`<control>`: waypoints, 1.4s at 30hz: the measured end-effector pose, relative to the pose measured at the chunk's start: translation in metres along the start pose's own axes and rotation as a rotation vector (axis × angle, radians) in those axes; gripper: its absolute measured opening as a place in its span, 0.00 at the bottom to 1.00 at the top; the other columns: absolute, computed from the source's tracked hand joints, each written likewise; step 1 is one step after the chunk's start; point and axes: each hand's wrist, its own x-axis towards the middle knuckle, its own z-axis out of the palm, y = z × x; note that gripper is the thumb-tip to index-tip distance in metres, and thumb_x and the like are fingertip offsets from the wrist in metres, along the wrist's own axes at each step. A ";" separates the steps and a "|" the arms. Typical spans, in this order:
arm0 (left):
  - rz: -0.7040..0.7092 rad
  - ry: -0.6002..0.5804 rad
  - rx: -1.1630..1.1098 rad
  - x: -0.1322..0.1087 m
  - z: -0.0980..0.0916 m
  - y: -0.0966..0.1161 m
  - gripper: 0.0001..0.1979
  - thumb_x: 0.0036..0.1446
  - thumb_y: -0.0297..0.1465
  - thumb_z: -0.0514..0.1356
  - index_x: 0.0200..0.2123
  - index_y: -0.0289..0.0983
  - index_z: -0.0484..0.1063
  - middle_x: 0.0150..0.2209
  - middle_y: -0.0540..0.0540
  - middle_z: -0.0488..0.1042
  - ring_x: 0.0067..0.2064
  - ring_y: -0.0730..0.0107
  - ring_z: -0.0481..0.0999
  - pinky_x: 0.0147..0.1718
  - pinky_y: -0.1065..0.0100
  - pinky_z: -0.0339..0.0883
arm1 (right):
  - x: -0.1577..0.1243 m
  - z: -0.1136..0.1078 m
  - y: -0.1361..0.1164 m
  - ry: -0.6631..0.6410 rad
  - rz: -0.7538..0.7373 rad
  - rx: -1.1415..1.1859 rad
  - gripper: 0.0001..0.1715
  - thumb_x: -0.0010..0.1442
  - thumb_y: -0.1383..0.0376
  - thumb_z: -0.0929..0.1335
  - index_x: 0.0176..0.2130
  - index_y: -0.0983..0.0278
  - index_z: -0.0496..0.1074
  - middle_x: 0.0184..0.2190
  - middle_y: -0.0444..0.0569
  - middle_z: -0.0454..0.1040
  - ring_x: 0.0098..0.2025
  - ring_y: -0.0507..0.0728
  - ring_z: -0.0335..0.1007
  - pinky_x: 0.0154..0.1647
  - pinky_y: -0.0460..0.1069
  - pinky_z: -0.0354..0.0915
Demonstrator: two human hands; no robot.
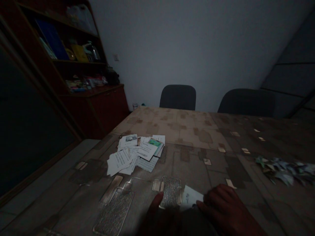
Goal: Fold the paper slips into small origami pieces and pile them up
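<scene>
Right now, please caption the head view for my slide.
Right hand touches a paper near the left hand; sheets lie beyond.

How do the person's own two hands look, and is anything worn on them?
The bare right hand has rounded knuckles; no glove or sleeve can be seen on it. The bare left hand shows one slender finger clearly, ungloved; deep shadow hides its other details.

Here one camera, worn on the person's head, looks forward and down across the table point(187, 131) toward the wall point(197, 42) at twelve o'clock, left hand point(158, 220) close at six, right hand point(222, 206) at five.
</scene>
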 end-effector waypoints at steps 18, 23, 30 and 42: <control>0.098 0.021 -0.119 0.019 0.023 -0.015 0.13 0.66 0.25 0.50 0.28 0.38 0.67 0.24 0.55 0.72 0.24 0.76 0.69 0.62 0.54 0.53 | 0.016 -0.027 0.008 -0.090 -0.001 0.000 0.20 0.71 0.63 0.57 0.35 0.61 0.74 0.27 0.47 0.74 0.30 0.56 0.64 0.35 0.52 0.54; 0.071 -0.111 -0.149 0.025 0.020 -0.022 0.12 0.66 0.26 0.51 0.28 0.39 0.65 0.20 0.57 0.68 0.23 0.74 0.69 0.54 0.54 0.64 | 0.023 -0.018 0.009 -0.053 -0.030 -0.005 0.22 0.73 0.61 0.54 0.42 0.63 0.73 0.33 0.48 0.77 0.33 0.56 0.66 0.37 0.51 0.56; 0.055 -0.091 -0.122 0.032 0.019 -0.027 0.07 0.63 0.34 0.56 0.34 0.39 0.67 0.25 0.53 0.72 0.28 0.70 0.70 0.47 0.60 0.64 | 0.026 -0.001 0.009 -0.042 -0.101 -0.037 0.25 0.73 0.64 0.52 0.37 0.65 0.73 0.26 0.46 0.73 0.30 0.56 0.63 0.38 0.53 0.56; -0.095 -0.116 -0.210 0.042 0.011 -0.036 0.06 0.55 0.27 0.59 0.26 0.37 0.67 0.24 0.50 0.70 0.26 0.69 0.68 0.25 0.68 0.57 | 0.043 0.001 -0.004 0.014 0.007 0.105 0.19 0.68 0.68 0.59 0.29 0.63 0.71 0.24 0.46 0.71 0.29 0.55 0.63 0.35 0.51 0.56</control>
